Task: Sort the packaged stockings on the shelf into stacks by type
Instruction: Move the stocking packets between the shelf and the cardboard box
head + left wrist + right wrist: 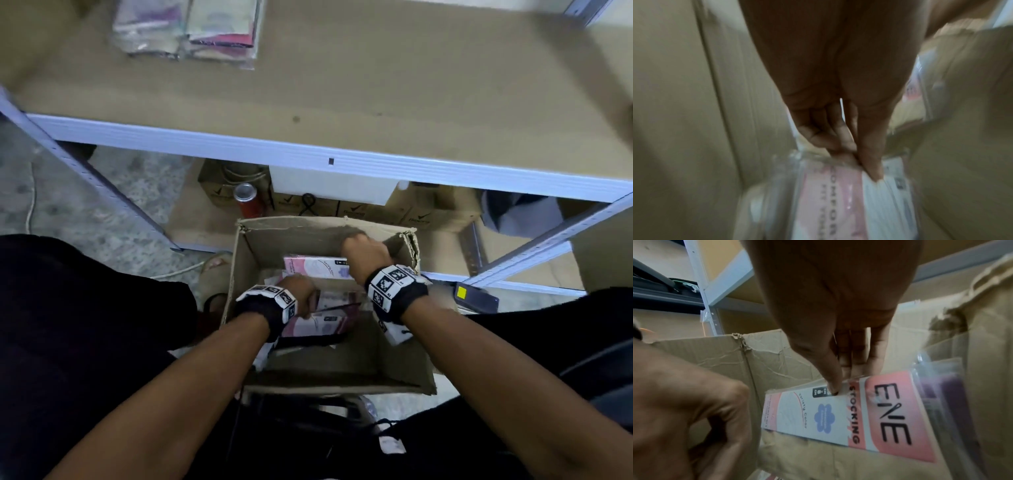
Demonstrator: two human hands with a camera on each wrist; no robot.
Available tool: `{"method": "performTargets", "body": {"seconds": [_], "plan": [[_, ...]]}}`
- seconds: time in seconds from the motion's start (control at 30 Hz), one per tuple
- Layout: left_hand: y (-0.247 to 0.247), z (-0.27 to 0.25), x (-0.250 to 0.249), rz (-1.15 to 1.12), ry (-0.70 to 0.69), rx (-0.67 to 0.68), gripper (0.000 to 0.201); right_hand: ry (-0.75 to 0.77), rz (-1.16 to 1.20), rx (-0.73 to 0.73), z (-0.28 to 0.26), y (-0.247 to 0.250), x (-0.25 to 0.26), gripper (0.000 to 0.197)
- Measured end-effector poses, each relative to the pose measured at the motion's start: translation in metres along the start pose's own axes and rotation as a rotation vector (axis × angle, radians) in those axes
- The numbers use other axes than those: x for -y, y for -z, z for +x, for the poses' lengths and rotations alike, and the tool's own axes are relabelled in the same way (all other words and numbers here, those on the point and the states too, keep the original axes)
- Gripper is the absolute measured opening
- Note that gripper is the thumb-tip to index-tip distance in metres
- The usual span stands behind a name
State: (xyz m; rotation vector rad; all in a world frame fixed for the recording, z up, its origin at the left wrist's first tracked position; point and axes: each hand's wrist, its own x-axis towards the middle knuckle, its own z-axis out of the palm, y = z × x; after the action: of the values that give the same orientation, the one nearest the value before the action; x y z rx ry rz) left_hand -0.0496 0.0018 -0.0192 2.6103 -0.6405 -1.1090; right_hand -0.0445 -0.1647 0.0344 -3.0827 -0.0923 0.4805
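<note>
Cardboard, clear film and painted metal, as I see it.
My box [404,346] is matt brown corrugated cardboard, creased and torn at the rim. The packs [838,415] are glossy clear plastic over smooth printed card. The shelf [376,102] is matt fibreboard with a smooth painted metal edge. The can [247,200] looks shiny metal.

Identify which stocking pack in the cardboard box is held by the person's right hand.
The pink-and-white pack printed "EVE STOCKING", at the box's far side. The right hand pinches its top edge; the left hand pinches a nearer, blurrier pack.
</note>
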Motion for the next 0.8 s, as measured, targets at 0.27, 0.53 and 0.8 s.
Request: {"method": "performTargets", "body": {"seconds": [0.27,0.53,0.8], "plan": [[0.088,-0.075,-0.038,0.200,-0.096,-0.168,0.015,0.059,-0.009,-0.124,-0.037,0.072,0.007,0.024],[0.176,-0.159,-0.078,0.234,-0.225,-0.399,0.019,0.025,0.047,-0.338,-0.093,0.183,0.001,0.028],[0.277,-0.206,-0.094,0.237,-0.334,-0.558,0.010,-0.012,0.169,-0.519,-0.124,0.286,-0.028,0.019]]}}
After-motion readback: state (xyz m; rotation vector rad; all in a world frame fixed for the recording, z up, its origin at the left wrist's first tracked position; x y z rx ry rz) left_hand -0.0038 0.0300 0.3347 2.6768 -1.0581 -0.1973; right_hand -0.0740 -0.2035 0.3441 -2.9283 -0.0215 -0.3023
